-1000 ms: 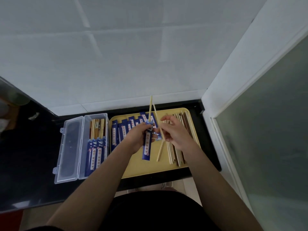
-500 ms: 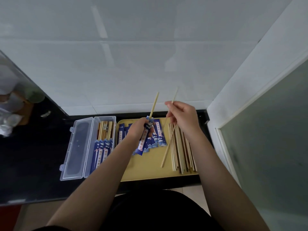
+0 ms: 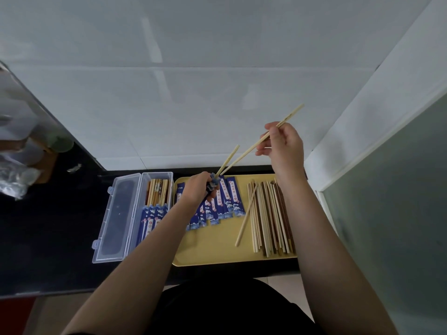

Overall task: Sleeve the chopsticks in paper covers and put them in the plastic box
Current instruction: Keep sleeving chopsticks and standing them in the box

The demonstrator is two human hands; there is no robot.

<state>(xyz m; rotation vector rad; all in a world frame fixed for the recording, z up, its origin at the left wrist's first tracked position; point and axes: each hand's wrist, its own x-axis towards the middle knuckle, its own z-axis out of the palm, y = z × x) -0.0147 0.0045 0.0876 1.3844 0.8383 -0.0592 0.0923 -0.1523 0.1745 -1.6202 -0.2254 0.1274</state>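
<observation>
The fingers (image 3: 266,151) of the right hand (image 3: 284,151) pinch a pale chopstick (image 3: 249,153) partway along, holding it slanted above the counter with its lower tip at the mouth of a blue paper cover (image 3: 212,186). The left hand (image 3: 198,189) is curled round that cover, which already has one chopstick (image 3: 228,159) standing out of its top. All this is over a black counter (image 3: 48,226) set against a pale tiled wall (image 3: 193,93), with a frosted glass panel (image 3: 399,213) along the right. On the counter lies a yellow tray (image 3: 212,247): a fan of blue covers (image 3: 229,201) printed with a wave pattern sits on its left half, and a row of bare chopsticks (image 3: 268,213), some light and some dark brown, on its right, one lying askew across the rest. Just left of the tray, touching it, is a clear plastic box (image 3: 142,189) with its lid (image 3: 116,218) folded open flat; inside lie sleeved chopsticks (image 3: 154,206), wooden ends toward the wall.
</observation>
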